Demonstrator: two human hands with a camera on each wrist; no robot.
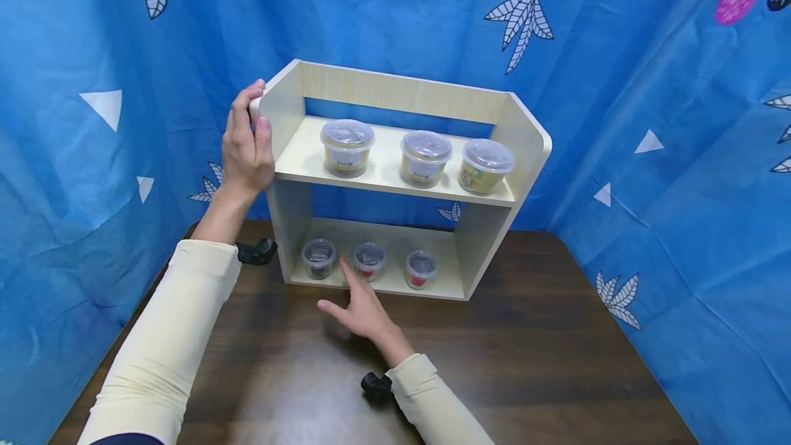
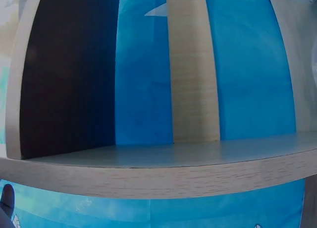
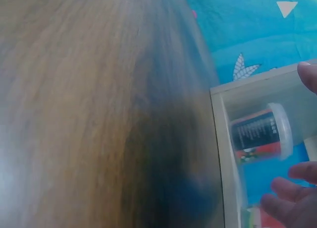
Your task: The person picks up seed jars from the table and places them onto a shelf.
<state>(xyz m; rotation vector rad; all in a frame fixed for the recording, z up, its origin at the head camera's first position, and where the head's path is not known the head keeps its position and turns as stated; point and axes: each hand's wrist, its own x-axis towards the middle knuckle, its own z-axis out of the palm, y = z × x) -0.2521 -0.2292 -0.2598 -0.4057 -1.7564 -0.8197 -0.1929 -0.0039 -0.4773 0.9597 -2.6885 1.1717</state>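
My left hand (image 1: 248, 146) rests against the upper left side panel of a pale wooden two-tier shelf (image 1: 395, 187), fingertips at its top corner. The left wrist view shows only a thumb tip (image 2: 7, 200) outside the panel edge. My right hand (image 1: 364, 307) reaches low in front of the bottom tier, index finger extended and thumb spread, holding nothing. Its index tip lies between a small lidded cup with dark contents (image 1: 318, 258) and a middle cup with red at its base (image 1: 369, 261). In the right wrist view, the fingers (image 3: 285, 200) are spread near a dark-and-red labelled cup (image 3: 257, 134).
A third small cup (image 1: 420, 270) stands to the right on the bottom tier. Above it, three larger lidded tubs with yellowish contents, left (image 1: 347, 148), middle (image 1: 425, 158) and right (image 1: 485, 165), line the upper tier. The shelf stands on a dark wooden table (image 1: 531, 349) before a blue curtain (image 1: 402, 12).
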